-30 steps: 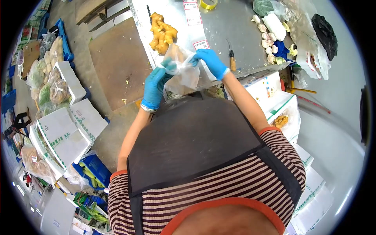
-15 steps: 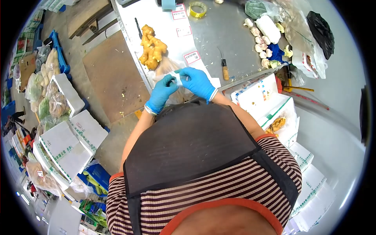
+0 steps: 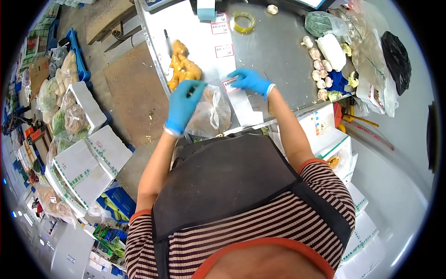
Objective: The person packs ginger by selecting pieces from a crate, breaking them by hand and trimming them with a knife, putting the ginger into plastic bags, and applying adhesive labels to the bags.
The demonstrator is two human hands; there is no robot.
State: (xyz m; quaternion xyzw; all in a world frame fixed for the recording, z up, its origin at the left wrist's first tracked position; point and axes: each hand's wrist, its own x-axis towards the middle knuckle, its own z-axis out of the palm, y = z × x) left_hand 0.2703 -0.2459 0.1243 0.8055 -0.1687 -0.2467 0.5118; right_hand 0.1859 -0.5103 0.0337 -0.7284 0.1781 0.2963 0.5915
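Note:
Both hands wear blue gloves. My left hand is beside a knotted clear plastic bag, its fingers curled together; whether they pinch anything is too small to tell. My right hand has its fingertips on a printed label, on the white label strip that runs along the table. Just beyond my left hand lies a large piece of ginger. More labels show farther up the strip.
A roll of yellow tape lies on the metal table. Garlic bulbs, a white wrapped bundle and plastic bags stand at the right. White foam boxes are on the left, beyond the table edge.
My hands have moved apart from the bag's knot. The right hand went to the label on the strip, the left toward the ginger. The knotted bag now shows between them.

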